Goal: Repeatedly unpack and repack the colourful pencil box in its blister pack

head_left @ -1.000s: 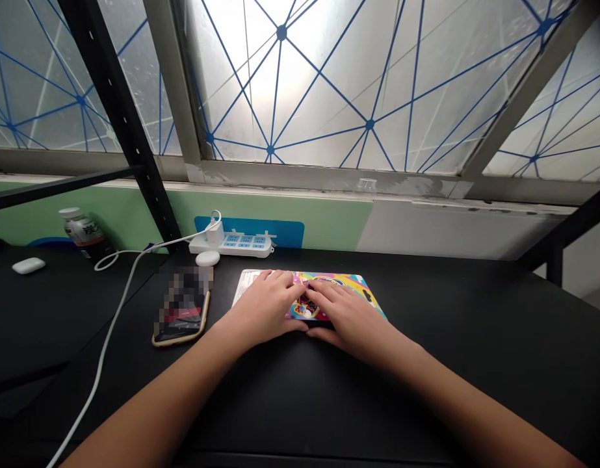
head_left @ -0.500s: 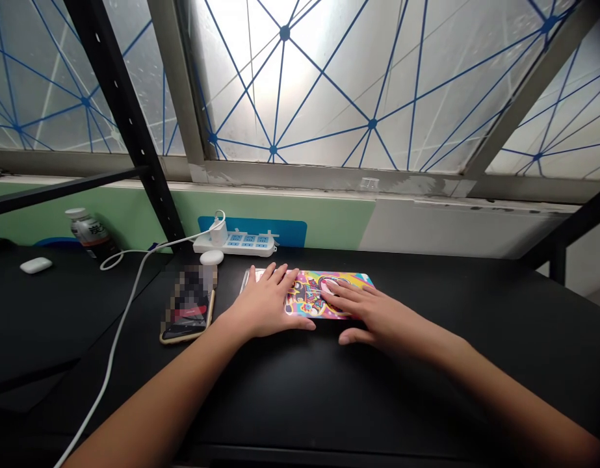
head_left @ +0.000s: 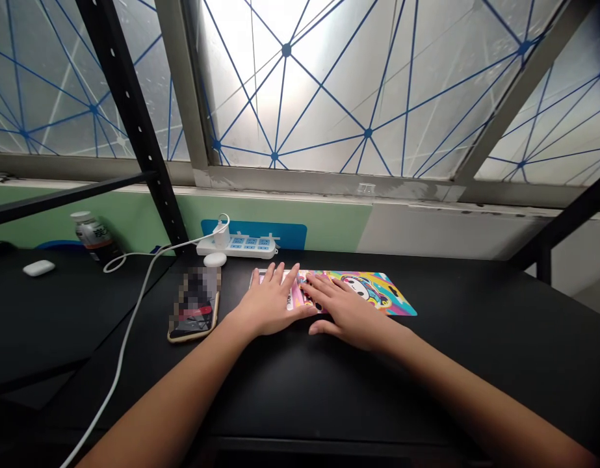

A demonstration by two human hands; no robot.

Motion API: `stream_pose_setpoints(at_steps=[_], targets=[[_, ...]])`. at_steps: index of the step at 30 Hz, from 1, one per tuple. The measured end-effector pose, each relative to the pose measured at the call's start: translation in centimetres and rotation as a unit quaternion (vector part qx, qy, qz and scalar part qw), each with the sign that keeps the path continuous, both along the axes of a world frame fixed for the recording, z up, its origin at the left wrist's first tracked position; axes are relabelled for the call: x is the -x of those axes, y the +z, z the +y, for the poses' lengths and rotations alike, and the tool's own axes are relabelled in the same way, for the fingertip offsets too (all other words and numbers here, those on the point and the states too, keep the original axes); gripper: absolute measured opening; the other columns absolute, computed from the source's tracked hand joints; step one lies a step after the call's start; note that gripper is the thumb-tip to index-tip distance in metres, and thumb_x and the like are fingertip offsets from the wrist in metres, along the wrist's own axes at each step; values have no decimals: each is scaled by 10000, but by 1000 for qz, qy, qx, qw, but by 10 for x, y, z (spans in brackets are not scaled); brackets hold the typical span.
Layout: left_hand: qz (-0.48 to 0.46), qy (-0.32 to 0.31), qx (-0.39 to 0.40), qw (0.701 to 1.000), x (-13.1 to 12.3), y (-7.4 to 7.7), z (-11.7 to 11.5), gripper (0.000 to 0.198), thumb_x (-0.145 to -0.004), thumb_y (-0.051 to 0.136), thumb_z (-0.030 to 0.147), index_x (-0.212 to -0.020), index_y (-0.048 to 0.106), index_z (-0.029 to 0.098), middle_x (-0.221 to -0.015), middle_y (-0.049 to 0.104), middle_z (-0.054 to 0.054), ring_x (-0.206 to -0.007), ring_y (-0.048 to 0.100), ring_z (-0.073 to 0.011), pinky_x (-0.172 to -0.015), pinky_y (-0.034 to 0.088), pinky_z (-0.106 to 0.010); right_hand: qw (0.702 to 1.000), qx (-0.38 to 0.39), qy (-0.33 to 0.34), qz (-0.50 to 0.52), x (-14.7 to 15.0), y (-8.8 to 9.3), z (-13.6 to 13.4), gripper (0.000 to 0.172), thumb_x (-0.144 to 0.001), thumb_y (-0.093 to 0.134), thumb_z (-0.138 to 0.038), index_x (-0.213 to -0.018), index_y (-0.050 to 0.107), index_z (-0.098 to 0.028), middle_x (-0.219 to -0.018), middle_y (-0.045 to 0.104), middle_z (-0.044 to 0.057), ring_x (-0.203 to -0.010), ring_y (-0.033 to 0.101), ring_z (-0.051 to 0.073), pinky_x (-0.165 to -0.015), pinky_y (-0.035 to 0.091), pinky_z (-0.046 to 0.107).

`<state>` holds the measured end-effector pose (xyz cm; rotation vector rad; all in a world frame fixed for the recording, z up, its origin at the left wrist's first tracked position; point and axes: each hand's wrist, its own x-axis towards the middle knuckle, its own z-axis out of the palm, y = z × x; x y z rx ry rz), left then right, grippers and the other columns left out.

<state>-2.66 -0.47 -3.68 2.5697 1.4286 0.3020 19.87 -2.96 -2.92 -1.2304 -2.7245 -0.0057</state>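
A flat, colourful printed packet [head_left: 378, 292] with a cartoon face lies on the black table [head_left: 300, 403]. My left hand [head_left: 272, 300] rests on its left end, palm down with the fingers spread. Flat on the middle part, close beside the left one, is my right hand [head_left: 346, 309], its fingers stretched out and its thumb apart. The two hands cover much of the packet's left half, while its right half shows.
Left of the hands lies a phone [head_left: 195, 309], with a white oval case [head_left: 214, 260] behind it. A power strip [head_left: 238, 246] stands by the wall, and its white cable [head_left: 121, 351] runs down the left side. Further left are a bottle [head_left: 95, 239] and another white case [head_left: 39, 268].
My right hand has slid left, closer to my left hand. More of the packet's right part now shows. The view has shifted slightly.
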Motion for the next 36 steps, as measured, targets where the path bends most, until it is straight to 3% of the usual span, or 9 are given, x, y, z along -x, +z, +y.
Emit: stream_pose_setpoints(at_steps=[3, 6, 10, 15, 21, 24, 26, 32, 36], targets=[[-1, 0, 15, 1000, 2, 0, 3, 980, -853, 261, 846, -1597, 82, 235, -1645, 140, -176, -1513, 71, -387, -1142, 94, -678, 1000, 11, 6, 0, -8, -8, 2, 820, -909, 497, -674, -1572, 242, -262, -1617, 268, 115, -1491, 218, 319, -1180, 254, 572], [3, 1, 24, 1000, 4, -1, 7, 973, -858, 259, 841, -1598, 76, 236, -1642, 140, -176, -1514, 66, -381, -1145, 96, -675, 1000, 11, -27, 5, -49, -14, 0, 710, -942, 521, -585, -1551, 304, -293, -1606, 311, 95, -1477, 267, 316, -1161, 295, 581], [9, -8, 16, 1000, 5, -3, 10, 919, -865, 274, 832, -1565, 273, 236, -1634, 170, -178, -1511, 87, -388, -1145, 112, -673, 997, -33, -68, 31, -109, -25, -9, 539, -974, 489, -281, -1507, 410, -283, -1558, 413, 95, -1426, 390, 282, -1122, 396, 531], [10, -17, 15, 1000, 11, 0, 12, 843, -891, 281, 802, -1521, 378, 250, -1625, 224, -156, -1511, 135, -365, -1151, 139, -649, 992, -84, -94, 29, -140, -35, -19, 708, -856, 369, -30, -1494, 422, -333, -1529, 459, 30, -1368, 479, 240, -1084, 457, 495], [20, 15, 49, 998, 26, 7, 22, 836, -901, 251, 789, -1529, 357, 247, -1635, 199, -143, -1518, 111, -344, -1155, 124, -647, 969, -152, -179, 72, -154, -33, -20, 724, -796, 380, -27, -1470, 474, -275, -1476, 528, 51, -1339, 513, 278, -1073, 472, 521], [12, 32, 26, 999, 28, 6, 26, 787, -926, 268, 743, -1514, 385, 233, -1628, 228, -146, -1511, 137, -363, -1140, 152, -665, 952, -209, -197, 104, -140, -24, -31, 663, -833, 380, -53, -1462, 490, -229, -1482, 518, 81, -1327, 524, 306, -1084, 454, 543], [1, 39, -2, 999, 25, 3, 28, 724, -953, 285, 689, -1494, 416, 226, -1618, 266, -146, -1505, 172, -363, -1139, 166, -663, 956, -228, -150, 109, -114, -18, -48, 659, -841, 374, -48, -1451, 506, -260, -1490, 508, 60, -1333, 519, 295, -1094, 444, 534], [-22, 47, -48, 997, 9, -4, 27, 505, -1015, 333, 474, -1416, 487, 209, -1570, 379, -164, -1474, 298, -308, -1135, 229, -628, 986, -160, 19, 38, -6, -21, -103, 626, -878, 355, -21, -1438, 517, -250, -1418, 577, 67, -1269, 585, 274, -973, 549, 457], [-27, 34, -63, 997, 5, -6, 25, 491, -1019, 334, 483, -1382, 518, 209, -1541, 430, -159, -1467, 313, -310, -1131, 241, -630, 996, -74, 47, 2, 36, -30, -90, 463, -968, 462, -192, -1426, 527, -193, -1448, 542, 127, -1272, 571, 344, -1016, 503, 529]])
